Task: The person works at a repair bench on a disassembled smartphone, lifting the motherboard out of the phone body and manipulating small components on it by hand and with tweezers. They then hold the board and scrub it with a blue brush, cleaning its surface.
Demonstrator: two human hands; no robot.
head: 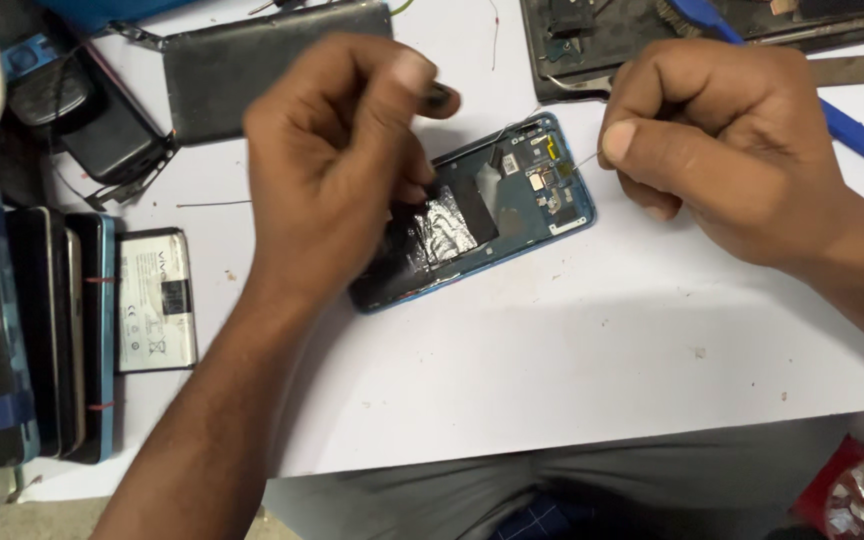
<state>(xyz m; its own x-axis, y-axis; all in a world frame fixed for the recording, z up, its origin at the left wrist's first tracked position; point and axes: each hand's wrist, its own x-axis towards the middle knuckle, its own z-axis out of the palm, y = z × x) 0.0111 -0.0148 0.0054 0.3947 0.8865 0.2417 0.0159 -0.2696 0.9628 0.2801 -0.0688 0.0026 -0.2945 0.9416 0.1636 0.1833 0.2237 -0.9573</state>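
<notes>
- The white table [572, 340] carries everything in front of you, with your grey-trousered lap at its near edge.
- Your left hand [337, 160] hovers over the opened phone, fingers curled in and thumb pressed to fingertip, pinching a small dark part [439, 97] at its tip.
- Your right hand [727, 150] sits just right of the phone, closed into a loose fist, thumb and forefinger nipping a thin wire [586, 159] that reaches toward the phone's top corner.
- The opened blue-framed phone [512, 210] lies flat at the table's middle, back cover off, long axis diagonal: its circuit-board end points up and right, its other end down and left beneath your left hand.
- A stack of phones [47, 330] stands on edge at far left.
- A grey battery [155, 300] lies beside that stack.
- A blue pry tool [852, 130] lies behind your right hand.
</notes>
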